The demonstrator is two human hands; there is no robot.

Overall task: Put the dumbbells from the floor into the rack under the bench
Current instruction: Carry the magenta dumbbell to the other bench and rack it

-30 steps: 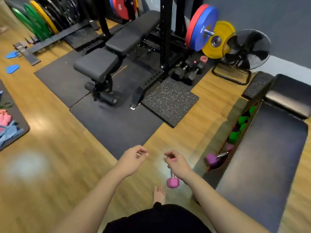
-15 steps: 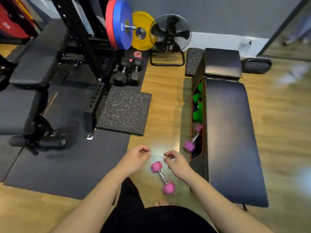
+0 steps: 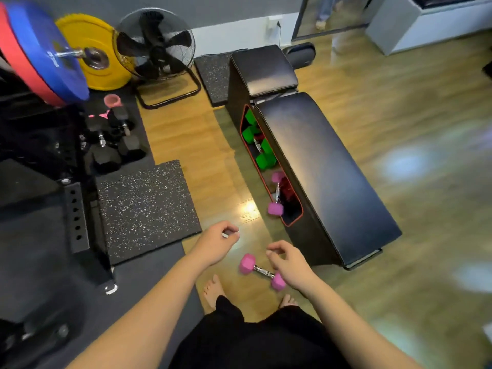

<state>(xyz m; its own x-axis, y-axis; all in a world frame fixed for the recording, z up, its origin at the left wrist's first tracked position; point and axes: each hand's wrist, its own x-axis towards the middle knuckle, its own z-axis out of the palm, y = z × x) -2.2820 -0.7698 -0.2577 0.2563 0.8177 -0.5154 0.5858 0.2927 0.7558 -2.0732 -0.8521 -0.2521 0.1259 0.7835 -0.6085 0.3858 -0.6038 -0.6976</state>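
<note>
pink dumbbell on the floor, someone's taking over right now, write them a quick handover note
Left hand: fingers loosely curled, holding nothing.
Right hand: loosely curled above the pink dumbbell on the floor, not gripping it.
Rack under the bench: green dumbbells sit at the far end; a second pink dumbbell is at the near end, one head poking out.
Done: those are stowed.
Left: pick up the floor dumbbell and put it in the rack.

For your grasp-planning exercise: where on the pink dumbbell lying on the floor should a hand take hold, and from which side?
Grip the pink dumbbell by its narrow metal bar, coming from above. It lies flat on the floor, the bar exposed between two bulky hex heads. The right hand already hovers over it.
</note>
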